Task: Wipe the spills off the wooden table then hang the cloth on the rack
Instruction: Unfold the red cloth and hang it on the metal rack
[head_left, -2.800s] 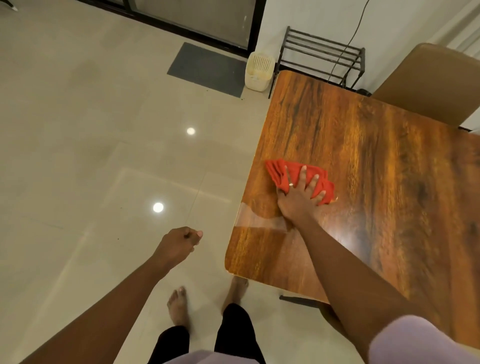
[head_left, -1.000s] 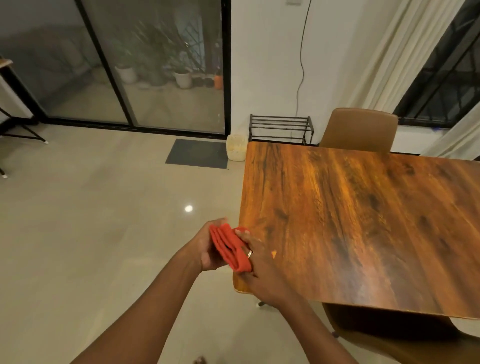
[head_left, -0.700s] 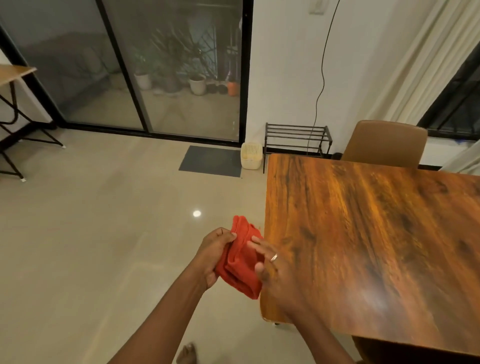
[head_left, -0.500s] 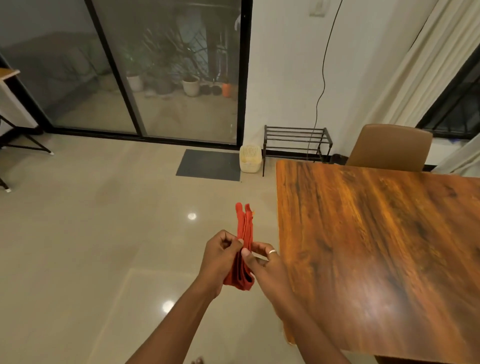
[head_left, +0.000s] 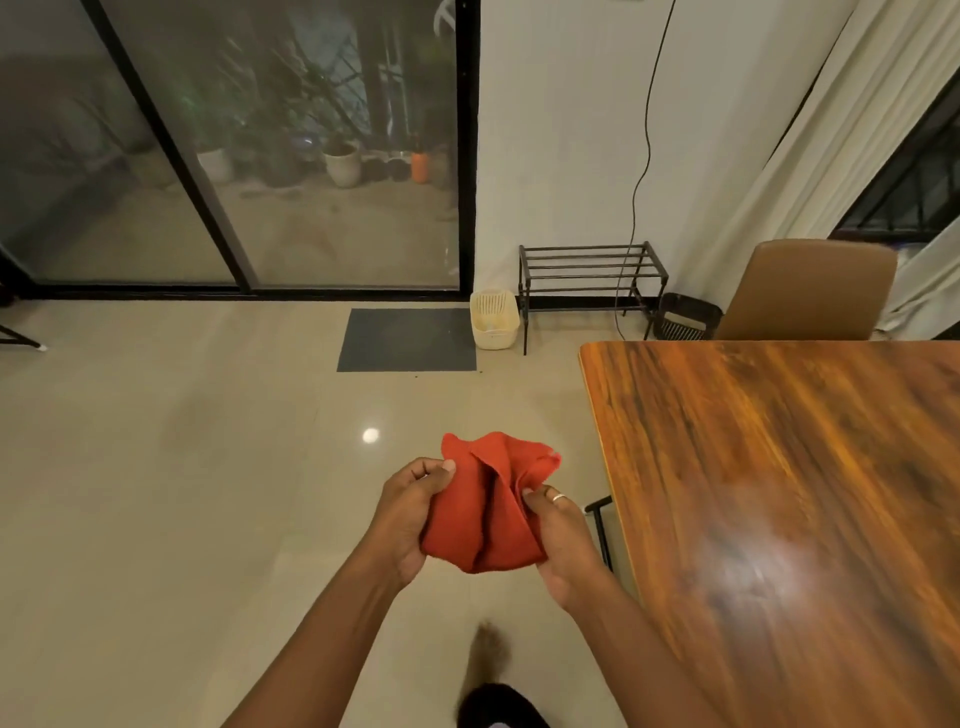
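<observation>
We pinch the soft, light red cloth (head_left: 485, 512) by its side edges, left hand (head_left: 410, 512) and right hand (head_left: 563, 540), rack (head_left: 592, 275) at one o'clock.

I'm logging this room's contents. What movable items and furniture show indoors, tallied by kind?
Cloths: 1, red cloth
Tables: 1, wooden table
Chairs: 1, brown chair
Racks: 1, black rack
Baskets: 1, cream basket
Mats: 1, grey mat
Total: 6
</observation>
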